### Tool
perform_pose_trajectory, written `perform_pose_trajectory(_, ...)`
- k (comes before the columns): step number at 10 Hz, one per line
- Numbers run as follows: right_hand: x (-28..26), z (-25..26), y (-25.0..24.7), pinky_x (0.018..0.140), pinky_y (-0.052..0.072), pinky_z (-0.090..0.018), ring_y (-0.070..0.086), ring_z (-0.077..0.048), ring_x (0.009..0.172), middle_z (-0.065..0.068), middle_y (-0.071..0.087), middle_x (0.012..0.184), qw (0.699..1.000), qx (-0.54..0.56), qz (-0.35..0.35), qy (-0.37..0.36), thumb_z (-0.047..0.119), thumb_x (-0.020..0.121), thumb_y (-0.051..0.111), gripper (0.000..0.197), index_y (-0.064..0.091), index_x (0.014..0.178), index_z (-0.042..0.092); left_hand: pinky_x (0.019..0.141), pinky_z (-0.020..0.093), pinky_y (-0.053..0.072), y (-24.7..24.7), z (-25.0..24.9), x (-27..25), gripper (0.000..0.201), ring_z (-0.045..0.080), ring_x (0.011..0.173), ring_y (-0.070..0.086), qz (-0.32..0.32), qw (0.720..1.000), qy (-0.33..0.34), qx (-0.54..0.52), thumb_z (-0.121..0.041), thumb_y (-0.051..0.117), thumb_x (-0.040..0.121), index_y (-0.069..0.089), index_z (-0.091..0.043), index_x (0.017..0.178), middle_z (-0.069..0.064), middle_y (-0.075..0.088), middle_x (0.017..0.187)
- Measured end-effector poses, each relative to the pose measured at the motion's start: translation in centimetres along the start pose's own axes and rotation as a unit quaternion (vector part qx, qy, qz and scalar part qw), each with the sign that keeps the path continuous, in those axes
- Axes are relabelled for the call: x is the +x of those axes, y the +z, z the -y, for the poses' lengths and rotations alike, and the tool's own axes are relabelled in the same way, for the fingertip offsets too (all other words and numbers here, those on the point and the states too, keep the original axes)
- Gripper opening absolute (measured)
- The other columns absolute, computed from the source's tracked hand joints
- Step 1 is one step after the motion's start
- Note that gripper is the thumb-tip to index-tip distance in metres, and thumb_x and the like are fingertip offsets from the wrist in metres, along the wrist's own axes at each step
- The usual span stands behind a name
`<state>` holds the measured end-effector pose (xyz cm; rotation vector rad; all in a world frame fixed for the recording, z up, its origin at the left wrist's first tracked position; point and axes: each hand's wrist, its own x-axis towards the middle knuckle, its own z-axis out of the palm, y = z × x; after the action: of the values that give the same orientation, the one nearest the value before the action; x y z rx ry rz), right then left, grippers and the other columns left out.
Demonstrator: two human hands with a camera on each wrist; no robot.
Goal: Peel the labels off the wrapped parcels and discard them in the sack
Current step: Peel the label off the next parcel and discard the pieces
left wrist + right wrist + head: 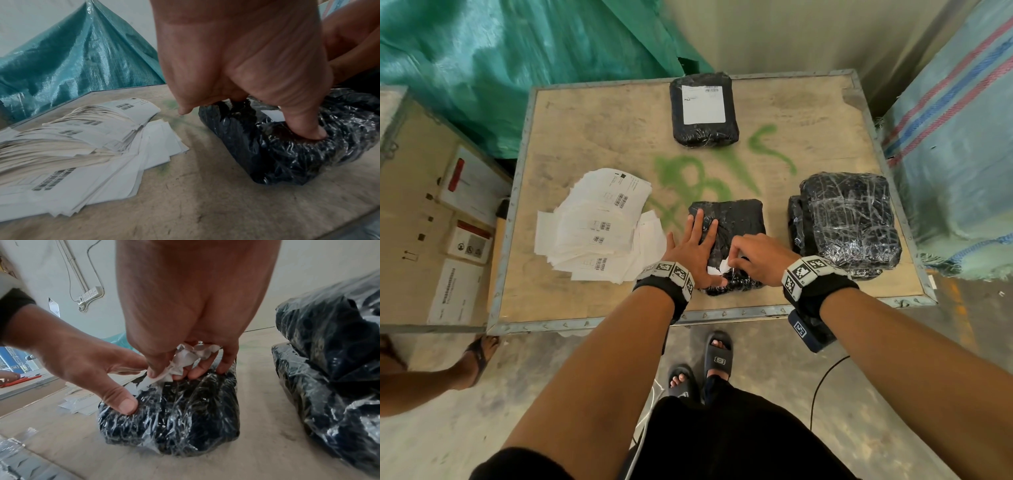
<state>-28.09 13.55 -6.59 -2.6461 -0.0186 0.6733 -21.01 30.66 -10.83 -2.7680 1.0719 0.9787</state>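
Note:
A black parcel wrapped in clear film [736, 222] [287, 154] [174, 418] lies near the front edge of the wooden table [592, 137]. My left hand [697, 246] [246, 65] [78, 363] lies flat on it, fingers straight, thumb pressing its near end. My right hand [748, 255] [180, 363] pinches a crumpled white label [717, 267] [183, 360] that is partly torn off the parcel. Another black parcel [703, 109] at the far edge carries a whole white label [703, 104]. Two stacked parcels [849, 219] [333, 361] without visible labels sit at the right.
A heap of white sheets with barcodes [599, 229] [68, 154] covers the table's left part. A green woven sack [517, 61] [78, 56] hangs behind the table at left, a blue-striped sack [962, 137] stands at right. Another person's foot [479, 356] is at lower left.

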Motion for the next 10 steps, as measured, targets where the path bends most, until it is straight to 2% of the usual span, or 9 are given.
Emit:
perform_pose_trajectory(2,-0.1,0.3,-0.4,0.089,0.045,-0.043,0.056,-0.018,0.100,0.005,0.064,0.106,1.000,0.003,0.004,0.008,0.035,0.100,0.050,0.008,0.053,0.095,0.029,0.118,0.067,0.008,-0.1,-0.2,0.0,0.129,0.029,0.150,-0.026,0.000,1.000,-0.004,0.004,-0.079,0.060,0.075,-0.025,-0.024,0.154,0.009,-0.042,0.156)
perform_pose_trajectory(4,-0.1,0.1,-0.4,0.083,0.048,-0.040,0.060,-0.018,0.095,0.004,0.067,0.101,0.999,0.034,-0.002,0.021,0.034,0.099,0.051,0.007,0.054,0.096,0.028,0.118,0.067,0.008,0.0,-0.1,0.0,0.130,0.029,0.149,-0.026,-0.002,1.000,-0.003,-0.001,-0.079,0.061,0.074,-0.025,-0.024,0.154,0.008,-0.042,0.156)
perform_pose_trajectory(5,-0.3,0.2,-0.4,0.082,0.047,-0.041,0.059,-0.020,0.093,0.005,0.064,0.099,1.000,0.027,-0.003,0.008,0.032,0.097,0.052,0.005,0.052,0.094,0.029,0.118,0.067,0.008,0.1,-0.1,0.0,0.131,0.029,0.149,-0.027,-0.004,1.000,-0.001,-0.003,-0.080,0.061,0.073,-0.026,-0.024,0.154,0.008,-0.042,0.156)
perform_pose_trajectory(6,-0.4,0.4,-0.5,0.077,0.044,-0.040,0.052,-0.022,0.087,0.006,0.053,0.091,1.000,0.009,0.013,-0.010,0.033,0.088,0.056,0.011,0.048,0.096,0.034,0.118,0.067,0.009,0.3,0.0,0.0,0.132,0.029,0.149,-0.027,-0.009,1.000,0.001,-0.009,-0.079,0.063,0.073,-0.026,-0.024,0.154,0.008,-0.043,0.155)
perform_pose_trajectory(7,-0.3,0.4,-0.8,0.074,0.042,-0.037,0.049,-0.019,0.085,0.009,0.047,0.089,0.999,-0.001,0.035,-0.022,0.040,0.081,0.059,0.022,0.051,0.101,0.042,0.117,0.068,0.009,0.3,0.1,0.0,0.133,0.029,0.149,-0.027,-0.009,1.000,0.004,-0.013,-0.079,0.064,0.071,-0.025,-0.024,0.155,0.009,-0.042,0.156)
perform_pose_trajectory(8,-0.2,0.3,-0.5,0.073,0.041,-0.033,0.050,-0.015,0.088,0.011,0.048,0.091,1.000,-0.010,0.016,-0.024,0.051,0.082,0.067,0.023,0.060,0.103,0.045,0.117,0.067,0.009,0.4,0.1,0.1,0.134,0.029,0.150,-0.026,-0.009,1.000,0.005,-0.013,-0.080,0.063,0.071,-0.024,-0.023,0.155,0.009,-0.041,0.156)
perform_pose_trajectory(9,0.0,0.2,0.2,0.080,0.046,-0.039,0.055,-0.013,0.088,0.011,0.052,0.088,0.999,0.034,-0.029,-0.008,0.051,0.081,0.072,0.015,0.071,0.095,0.044,0.118,0.067,0.009,0.4,0.0,0.1,0.134,0.030,0.149,-0.026,-0.012,1.000,0.002,-0.009,-0.080,0.063,0.071,-0.025,-0.023,0.155,0.009,-0.041,0.156)
perform_pose_trajectory(10,0.2,0.2,0.5,0.083,0.048,-0.043,0.056,-0.011,0.087,0.012,0.055,0.086,0.998,0.050,-0.041,0.002,0.049,0.081,0.070,0.008,0.073,0.087,0.043,0.118,0.067,0.008,0.4,0.0,0.1,0.134,0.030,0.149,-0.026,-0.012,1.000,0.002,-0.006,-0.080,0.063,0.072,-0.025,-0.023,0.155,0.009,-0.042,0.156)
